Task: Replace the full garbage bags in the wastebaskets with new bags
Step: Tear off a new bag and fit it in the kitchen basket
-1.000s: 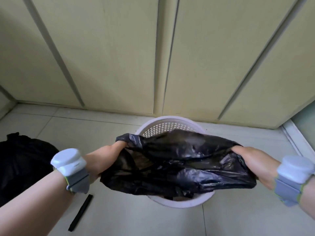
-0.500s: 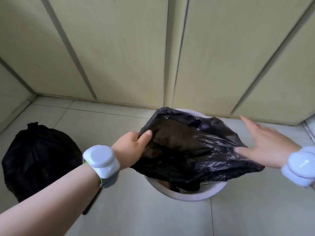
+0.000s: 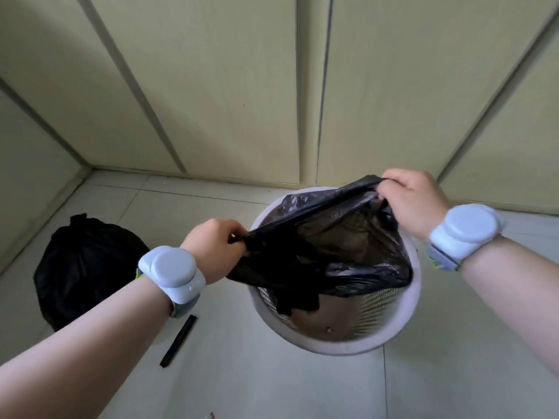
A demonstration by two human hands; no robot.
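Observation:
A white mesh wastebasket [image 3: 402,322] stands on the tiled floor in front of the cupboard doors. A new black garbage bag [image 3: 341,246] hangs partly inside it, its mouth stretched taut across the basket. My left hand [image 3: 214,249] pinches the bag's rim at the basket's left side. My right hand [image 3: 414,201] grips the opposite rim at the far right, lifted above the basket's edge. The bag's lower part droops into the basket, and the brown basket bottom shows beneath it. A full, tied black garbage bag [image 3: 84,267] sits on the floor to the left.
A thin black stick-shaped object [image 3: 178,340] lies on the floor between the full bag and the basket. Pale yellow cupboard doors [image 3: 230,86] close off the back, and a wall runs along the left. Both wrists carry white devices.
The bag lay spread over the basket with my right hand open above it. Now both hands grip its rim and pull it taut between them. The view has shifted left.

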